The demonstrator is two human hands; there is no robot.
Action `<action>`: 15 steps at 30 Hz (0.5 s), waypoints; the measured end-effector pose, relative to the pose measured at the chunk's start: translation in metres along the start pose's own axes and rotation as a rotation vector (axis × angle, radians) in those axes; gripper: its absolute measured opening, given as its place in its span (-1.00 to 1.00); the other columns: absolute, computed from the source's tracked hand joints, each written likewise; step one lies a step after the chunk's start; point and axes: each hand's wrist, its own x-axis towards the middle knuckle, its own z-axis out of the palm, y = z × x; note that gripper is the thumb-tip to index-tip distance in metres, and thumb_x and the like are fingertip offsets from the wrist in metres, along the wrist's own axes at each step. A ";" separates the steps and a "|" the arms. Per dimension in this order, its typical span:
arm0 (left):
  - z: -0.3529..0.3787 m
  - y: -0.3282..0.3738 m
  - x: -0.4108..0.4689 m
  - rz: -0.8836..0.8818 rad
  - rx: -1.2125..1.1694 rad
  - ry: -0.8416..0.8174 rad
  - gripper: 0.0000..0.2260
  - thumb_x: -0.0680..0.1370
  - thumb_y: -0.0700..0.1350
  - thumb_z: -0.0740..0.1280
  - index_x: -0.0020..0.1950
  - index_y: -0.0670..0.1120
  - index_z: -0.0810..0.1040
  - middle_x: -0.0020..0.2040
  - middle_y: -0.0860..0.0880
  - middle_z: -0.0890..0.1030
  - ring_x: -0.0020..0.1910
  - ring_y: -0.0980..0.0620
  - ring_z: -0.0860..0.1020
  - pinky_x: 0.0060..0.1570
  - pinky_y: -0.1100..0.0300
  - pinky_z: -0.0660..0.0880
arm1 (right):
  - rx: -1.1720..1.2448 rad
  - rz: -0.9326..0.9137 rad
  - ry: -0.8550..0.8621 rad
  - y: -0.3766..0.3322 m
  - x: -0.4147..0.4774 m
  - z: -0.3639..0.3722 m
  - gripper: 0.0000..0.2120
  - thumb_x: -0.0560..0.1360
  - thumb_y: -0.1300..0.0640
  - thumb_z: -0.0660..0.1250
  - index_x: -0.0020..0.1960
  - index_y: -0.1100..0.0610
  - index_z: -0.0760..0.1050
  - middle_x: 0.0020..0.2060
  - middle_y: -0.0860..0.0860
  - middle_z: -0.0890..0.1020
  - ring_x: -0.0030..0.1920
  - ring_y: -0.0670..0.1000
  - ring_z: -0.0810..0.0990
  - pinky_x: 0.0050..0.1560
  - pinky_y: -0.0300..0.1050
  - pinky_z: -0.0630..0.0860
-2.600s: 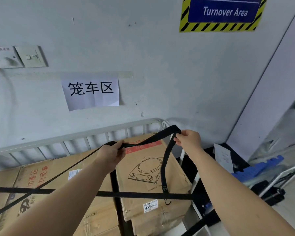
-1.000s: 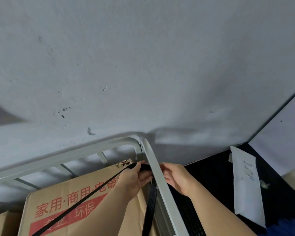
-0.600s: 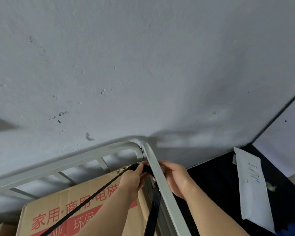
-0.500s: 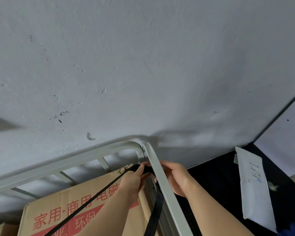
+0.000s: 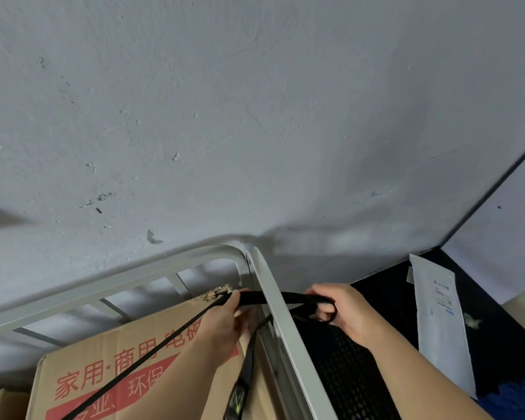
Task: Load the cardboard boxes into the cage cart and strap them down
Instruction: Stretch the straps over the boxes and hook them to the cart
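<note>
A brown cardboard box [image 5: 109,374] with red Chinese print stands inside the grey metal cage cart [image 5: 273,301], close under its top corner. A black strap [image 5: 161,347] runs up across the box from the lower left and passes behind the cart's corner rail. My left hand [image 5: 225,319] grips the strap just inside the rail. My right hand [image 5: 346,310] holds the strap's end outside the rail, fingers curled round it. A further length of strap hangs down beside the rail.
A pale grey wall [image 5: 255,116] fills the view right behind the cart. A white paper envelope [image 5: 440,322] leans on dark ground to the right. Black perforated mesh [image 5: 349,377] lies below my right wrist. Another box corner [image 5: 0,404] shows at the far left.
I moved in close to the cart's top corner. The strap, earlier held stretched between both hands above the boxes, now passes round the corner rail, and my right hand has drawn its end outward to the right.
</note>
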 end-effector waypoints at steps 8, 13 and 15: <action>-0.010 -0.028 -0.071 0.043 0.347 0.068 -0.68 0.62 0.02 0.21 -0.01 -0.19 0.63 -0.09 -0.06 0.68 -0.11 -0.03 0.59 -0.16 0.18 0.49 | -0.161 0.173 -0.092 0.024 -0.078 0.013 -0.76 0.60 0.06 0.22 -0.10 0.23 0.47 -0.35 0.09 0.52 -0.30 0.03 0.57 -0.06 0.02 0.61; -0.012 -0.038 -0.102 0.216 0.698 -0.051 -0.82 0.62 -0.06 0.21 0.03 -0.07 0.60 -0.05 -0.02 0.60 -0.11 0.05 0.54 0.04 0.11 0.50 | -0.239 0.158 -0.026 0.031 -0.108 0.017 -0.74 0.62 0.06 0.15 -0.03 0.22 0.49 -0.08 0.15 0.62 -0.12 0.05 0.61 0.07 0.00 0.59; -0.006 -0.042 -0.114 0.302 0.895 -0.148 -0.80 0.61 -0.13 0.24 0.18 0.03 0.56 0.09 0.10 0.59 0.05 0.13 0.55 0.15 0.18 0.48 | -0.274 0.195 0.009 0.036 -0.115 0.023 -0.74 0.63 0.06 0.12 0.03 0.22 0.48 -0.09 0.16 0.63 -0.14 0.09 0.63 0.08 0.06 0.58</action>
